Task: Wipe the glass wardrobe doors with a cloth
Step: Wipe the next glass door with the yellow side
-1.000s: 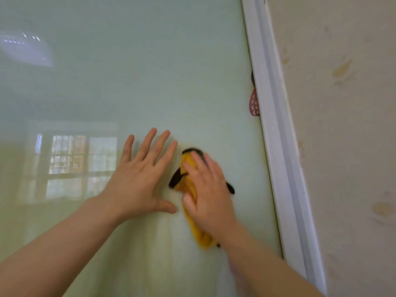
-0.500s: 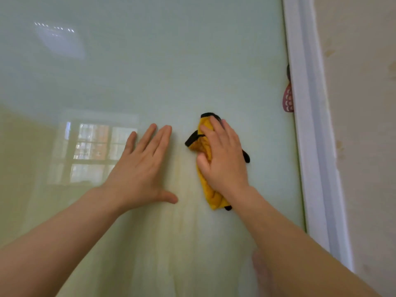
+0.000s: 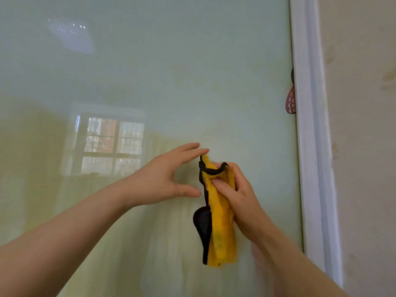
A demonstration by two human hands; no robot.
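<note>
- The right hand (image 3: 240, 200) grips the yellow cloth (image 3: 220, 221), thumb pinching across its front and fingers curled behind. Half a second ago this hand pressed the cloth flat on the glass; now the cloth is lifted clear and hangs loose, its black-edged lower end dangling.
- The left hand (image 3: 165, 181) is open and holds nothing. It has come off the pane, where it lay flat a moment ago, and now reaches toward the cloth, fingertips just beside the top corner and thumb near its edge.
- My reading: wiping has paused so the cloth can be refolded or turned to a cleaner face before the next stroke.
- Behind the hands stands the glass wardrobe door (image 3: 171, 71), pale green, mirroring a window (image 3: 107, 144).
- Farther right are the white door frame (image 3: 308, 125), a small reddish object (image 3: 291, 102) at its edge, and a stained wall (image 3: 364, 125).
</note>
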